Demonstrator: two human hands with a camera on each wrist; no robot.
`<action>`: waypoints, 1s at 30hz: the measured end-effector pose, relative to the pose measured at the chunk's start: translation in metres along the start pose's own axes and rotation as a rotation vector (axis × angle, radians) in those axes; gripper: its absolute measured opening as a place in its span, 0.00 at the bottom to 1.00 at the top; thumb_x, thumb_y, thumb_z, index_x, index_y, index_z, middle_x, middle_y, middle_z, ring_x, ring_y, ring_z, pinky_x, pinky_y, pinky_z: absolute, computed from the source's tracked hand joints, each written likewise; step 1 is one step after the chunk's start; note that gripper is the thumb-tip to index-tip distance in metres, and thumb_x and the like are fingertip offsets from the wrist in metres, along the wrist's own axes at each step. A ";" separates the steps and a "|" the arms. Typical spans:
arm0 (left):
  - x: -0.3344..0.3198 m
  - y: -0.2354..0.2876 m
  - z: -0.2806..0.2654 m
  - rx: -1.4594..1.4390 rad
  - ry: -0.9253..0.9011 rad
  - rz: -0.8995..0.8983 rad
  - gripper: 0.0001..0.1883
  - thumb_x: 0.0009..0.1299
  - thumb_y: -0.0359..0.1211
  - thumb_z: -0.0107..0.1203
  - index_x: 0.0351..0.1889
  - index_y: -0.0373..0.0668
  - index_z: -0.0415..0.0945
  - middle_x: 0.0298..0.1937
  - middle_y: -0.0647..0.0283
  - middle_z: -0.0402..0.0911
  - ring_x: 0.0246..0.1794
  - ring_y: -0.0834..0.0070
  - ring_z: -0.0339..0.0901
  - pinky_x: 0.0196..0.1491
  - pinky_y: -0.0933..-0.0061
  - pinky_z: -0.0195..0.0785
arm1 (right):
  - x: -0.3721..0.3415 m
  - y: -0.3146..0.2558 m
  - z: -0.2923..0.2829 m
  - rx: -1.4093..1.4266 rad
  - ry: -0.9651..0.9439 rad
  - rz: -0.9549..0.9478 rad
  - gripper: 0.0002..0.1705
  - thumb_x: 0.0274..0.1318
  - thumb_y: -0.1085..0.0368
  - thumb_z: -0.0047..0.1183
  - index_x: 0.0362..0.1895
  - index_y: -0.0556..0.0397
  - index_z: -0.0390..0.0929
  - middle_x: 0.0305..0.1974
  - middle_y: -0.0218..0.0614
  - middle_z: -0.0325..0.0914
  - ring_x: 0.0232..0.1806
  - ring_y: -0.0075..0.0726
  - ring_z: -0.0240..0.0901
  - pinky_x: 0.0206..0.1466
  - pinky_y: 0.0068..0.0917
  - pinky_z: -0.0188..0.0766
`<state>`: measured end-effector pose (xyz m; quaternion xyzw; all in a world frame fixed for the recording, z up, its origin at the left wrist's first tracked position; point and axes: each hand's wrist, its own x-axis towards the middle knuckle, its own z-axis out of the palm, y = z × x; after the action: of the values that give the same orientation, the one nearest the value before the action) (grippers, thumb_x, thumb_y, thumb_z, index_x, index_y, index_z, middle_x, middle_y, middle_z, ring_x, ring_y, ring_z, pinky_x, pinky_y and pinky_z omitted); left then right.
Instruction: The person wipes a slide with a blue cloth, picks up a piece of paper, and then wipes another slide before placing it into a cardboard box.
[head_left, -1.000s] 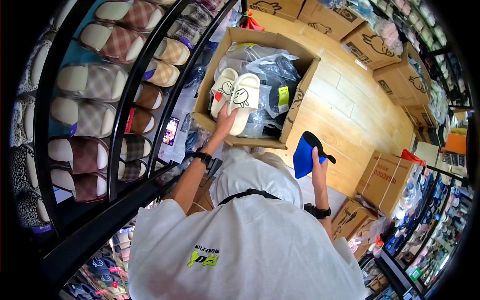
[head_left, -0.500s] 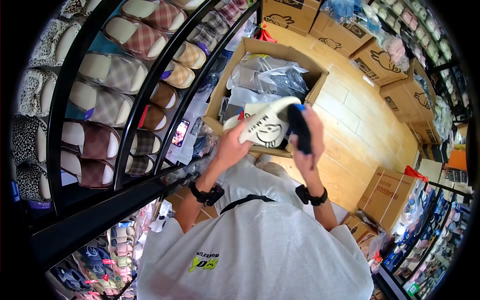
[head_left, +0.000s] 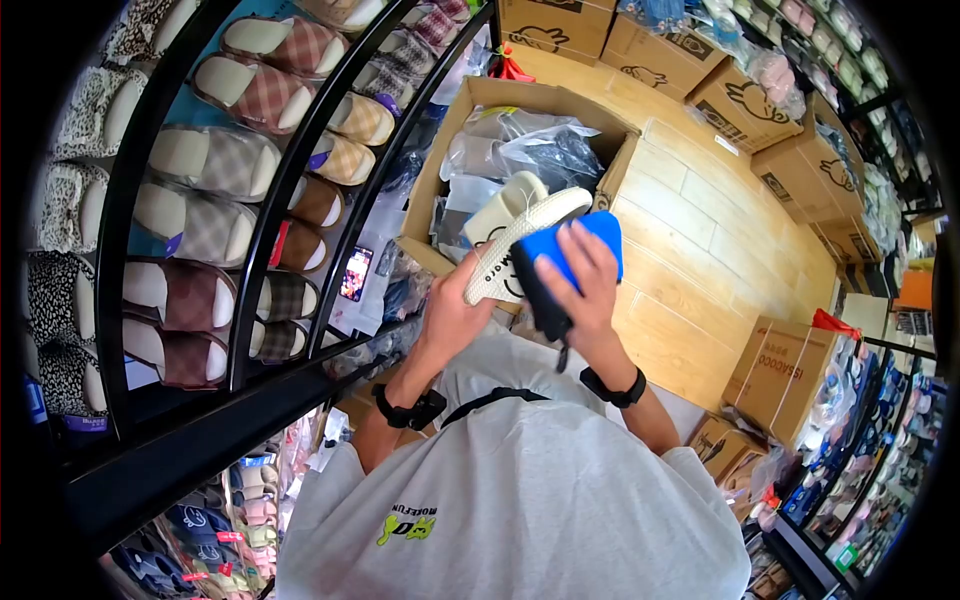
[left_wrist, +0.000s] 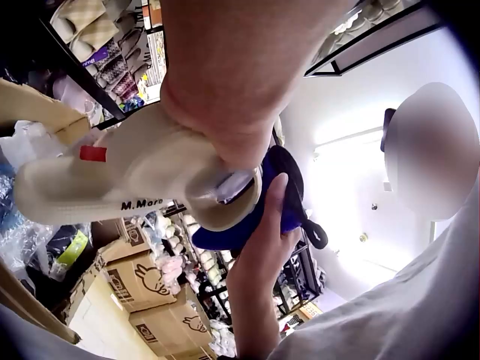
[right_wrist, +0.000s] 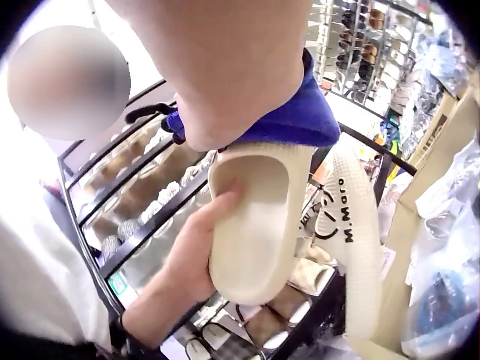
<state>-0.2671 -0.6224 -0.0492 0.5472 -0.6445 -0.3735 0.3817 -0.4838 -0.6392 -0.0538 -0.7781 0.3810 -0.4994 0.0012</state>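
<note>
My left hand [head_left: 450,315] grips a pair of cream slides [right_wrist: 255,262], its thumb on one footbed in the right wrist view. "M.Maro" lettering and a black line-drawn face mark the second slide [right_wrist: 358,247], and a red tag [left_wrist: 93,153] shows in the left wrist view. My right hand [head_left: 588,295] holds a blue cloth pad [head_left: 600,225] with a black side and a small loop [left_wrist: 314,234]. The pad lies over the end of a slide in the right wrist view. Both hands are just in front of an open carton [head_left: 425,255].
Plastic bags [head_left: 540,140] fill the carton. A black-framed rack [head_left: 230,365] of plaid slippers rises on the left, with a lit phone [head_left: 356,273] by it. More cartons [head_left: 745,100] line the wooden floor [head_left: 690,250] at the back and right.
The slides have come up from over the carton towards me and turned. My right hand has brought the blue pad leftwards from the side onto the slides. The head view has shifted slightly.
</note>
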 end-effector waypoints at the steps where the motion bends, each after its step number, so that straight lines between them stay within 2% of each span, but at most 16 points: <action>1: 0.002 0.003 0.001 -0.001 -0.002 0.006 0.33 0.67 0.20 0.62 0.74 0.38 0.76 0.55 0.42 0.90 0.55 0.52 0.92 0.56 0.58 0.82 | -0.006 -0.006 -0.002 -0.056 -0.034 -0.062 0.28 0.62 0.59 0.66 0.68 0.37 0.87 0.72 0.43 0.80 0.72 0.52 0.77 0.72 0.49 0.69; 3: 0.002 0.007 0.004 -0.051 0.034 0.098 0.33 0.68 0.20 0.61 0.75 0.38 0.76 0.57 0.41 0.90 0.58 0.53 0.91 0.57 0.59 0.82 | -0.012 -0.015 -0.007 -0.163 -0.144 -0.250 0.26 0.70 0.64 0.55 0.69 0.31 0.86 0.71 0.32 0.82 0.71 0.41 0.79 0.76 0.41 0.65; 5: 0.002 0.006 0.003 -0.056 0.006 0.088 0.34 0.68 0.19 0.60 0.75 0.37 0.75 0.56 0.42 0.90 0.59 0.54 0.91 0.58 0.61 0.82 | -0.014 -0.015 -0.008 -0.223 -0.181 -0.376 0.26 0.71 0.63 0.53 0.70 0.30 0.85 0.71 0.29 0.82 0.72 0.38 0.79 0.79 0.38 0.61; 6: 0.004 0.006 0.005 -0.079 0.014 0.121 0.33 0.68 0.19 0.61 0.75 0.36 0.75 0.56 0.42 0.91 0.58 0.54 0.91 0.57 0.62 0.82 | -0.014 -0.012 -0.010 -0.206 -0.187 -0.340 0.26 0.73 0.63 0.50 0.70 0.29 0.84 0.72 0.28 0.81 0.73 0.37 0.78 0.81 0.38 0.58; 7: 0.004 0.004 0.006 -0.102 0.025 0.154 0.33 0.69 0.20 0.62 0.75 0.35 0.75 0.55 0.43 0.91 0.57 0.55 0.92 0.56 0.63 0.82 | -0.014 -0.009 -0.017 -0.132 -0.223 -0.250 0.26 0.69 0.61 0.58 0.70 0.32 0.85 0.73 0.34 0.80 0.75 0.43 0.76 0.80 0.43 0.61; 10: 0.000 0.009 0.005 -0.042 0.052 0.077 0.32 0.69 0.21 0.62 0.74 0.38 0.77 0.53 0.46 0.92 0.55 0.57 0.92 0.56 0.64 0.82 | -0.003 -0.009 -0.014 0.090 0.018 0.098 0.37 0.51 0.58 0.77 0.69 0.41 0.85 0.74 0.48 0.78 0.74 0.60 0.74 0.74 0.56 0.68; 11: 0.001 0.011 0.004 -0.028 0.043 0.039 0.31 0.69 0.21 0.62 0.74 0.38 0.77 0.53 0.46 0.92 0.55 0.58 0.93 0.55 0.64 0.82 | -0.005 -0.010 -0.009 0.111 0.062 0.159 0.35 0.52 0.57 0.77 0.68 0.40 0.86 0.74 0.48 0.78 0.74 0.60 0.73 0.74 0.56 0.68; 13: 0.000 0.009 0.006 -0.021 0.047 0.029 0.31 0.69 0.23 0.63 0.74 0.40 0.78 0.53 0.47 0.92 0.56 0.59 0.92 0.55 0.64 0.82 | -0.012 -0.013 -0.009 0.016 -0.020 0.057 0.34 0.54 0.58 0.75 0.68 0.39 0.87 0.73 0.47 0.78 0.74 0.60 0.73 0.73 0.55 0.69; 15: 0.001 0.007 0.011 -0.041 0.066 0.091 0.31 0.69 0.23 0.64 0.74 0.40 0.78 0.55 0.45 0.92 0.58 0.59 0.92 0.55 0.64 0.82 | -0.021 -0.021 -0.010 -0.081 -0.124 -0.109 0.26 0.69 0.61 0.57 0.69 0.35 0.86 0.72 0.38 0.81 0.73 0.46 0.76 0.77 0.45 0.65; 17: -0.001 0.016 0.005 -0.055 0.018 0.107 0.32 0.69 0.21 0.63 0.74 0.39 0.77 0.56 0.45 0.91 0.60 0.58 0.91 0.57 0.63 0.82 | -0.022 -0.024 -0.011 -0.182 -0.171 -0.302 0.25 0.71 0.62 0.52 0.69 0.33 0.86 0.72 0.32 0.82 0.73 0.38 0.77 0.79 0.39 0.60; 18: -0.004 0.017 0.004 -0.049 0.000 0.101 0.33 0.68 0.20 0.62 0.75 0.38 0.76 0.56 0.45 0.91 0.60 0.57 0.91 0.57 0.63 0.82 | -0.021 -0.024 -0.016 -0.194 -0.193 -0.294 0.26 0.71 0.63 0.52 0.69 0.31 0.86 0.72 0.29 0.82 0.74 0.35 0.76 0.81 0.37 0.57; 21: -0.008 0.015 0.006 -0.047 0.016 0.093 0.34 0.67 0.20 0.63 0.75 0.39 0.77 0.56 0.44 0.91 0.59 0.56 0.91 0.58 0.63 0.82 | -0.017 -0.020 -0.024 -0.031 -0.109 -0.024 0.25 0.67 0.59 0.62 0.68 0.35 0.86 0.73 0.38 0.81 0.74 0.47 0.76 0.78 0.47 0.63; 23: -0.009 0.024 0.002 -0.031 -0.023 0.058 0.34 0.67 0.20 0.63 0.74 0.41 0.78 0.57 0.44 0.90 0.59 0.56 0.91 0.58 0.63 0.82 | -0.012 -0.019 -0.018 0.102 0.068 0.179 0.35 0.52 0.55 0.78 0.67 0.39 0.87 0.72 0.46 0.80 0.73 0.61 0.74 0.74 0.55 0.68; 25: -0.012 0.026 0.002 -0.040 -0.002 0.066 0.34 0.66 0.20 0.63 0.74 0.43 0.79 0.57 0.43 0.90 0.59 0.55 0.91 0.58 0.62 0.83 | -0.011 -0.026 -0.014 0.067 0.081 0.174 0.33 0.53 0.56 0.75 0.66 0.39 0.88 0.73 0.47 0.79 0.73 0.62 0.74 0.75 0.55 0.67; 27: -0.015 0.027 -0.001 -0.009 -0.001 0.043 0.34 0.67 0.20 0.63 0.75 0.41 0.78 0.60 0.44 0.89 0.61 0.55 0.90 0.59 0.62 0.83 | -0.021 -0.035 -0.015 -0.076 -0.029 0.027 0.32 0.53 0.56 0.70 0.66 0.37 0.89 0.73 0.44 0.80 0.73 0.58 0.74 0.75 0.54 0.65; 30: -0.025 0.022 -0.010 -0.056 -0.002 0.099 0.35 0.66 0.20 0.63 0.75 0.39 0.78 0.62 0.44 0.89 0.63 0.56 0.90 0.60 0.62 0.83 | -0.023 -0.050 -0.010 -0.137 -0.135 -0.187 0.27 0.65 0.61 0.58 0.67 0.30 0.88 0.71 0.30 0.83 0.71 0.39 0.78 0.78 0.40 0.60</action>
<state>-0.2642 -0.5959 -0.0271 0.5033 -0.6604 -0.3726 0.4145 -0.4665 -0.5858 -0.0476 -0.8404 0.3389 -0.4166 -0.0729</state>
